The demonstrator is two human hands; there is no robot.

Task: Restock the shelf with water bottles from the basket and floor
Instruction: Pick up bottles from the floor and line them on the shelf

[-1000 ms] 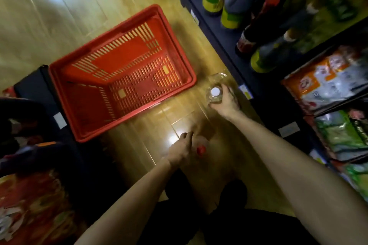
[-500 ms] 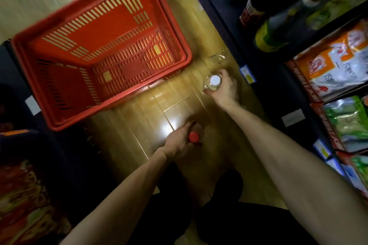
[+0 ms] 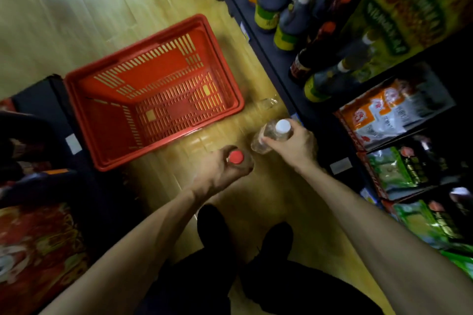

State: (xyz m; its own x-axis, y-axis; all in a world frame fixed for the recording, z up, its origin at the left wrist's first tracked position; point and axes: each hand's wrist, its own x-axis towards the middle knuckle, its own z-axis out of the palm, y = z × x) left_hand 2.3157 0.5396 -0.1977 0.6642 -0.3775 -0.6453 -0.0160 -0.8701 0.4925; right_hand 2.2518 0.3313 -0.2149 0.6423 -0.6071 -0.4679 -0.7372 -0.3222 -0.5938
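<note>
Both bottles had come up off the floor (image 3: 158,5) since half a second before. Left hand (image 3: 217,174) had its grip clamped round the red-capped bottle (image 3: 236,157), right hand (image 3: 294,146) clamped on the white-capped bottle (image 3: 271,133), the two held near each other above the boards. Red basket (image 3: 153,100) stood on the floor to the left, near the shelf (image 3: 276,59) edge, with a strip of bare floor between them. A third clear bottle (image 3: 268,102) lay in that strip just beside the basket's corner. Dark shoes (image 3: 245,235) stood below the hands.
</note>
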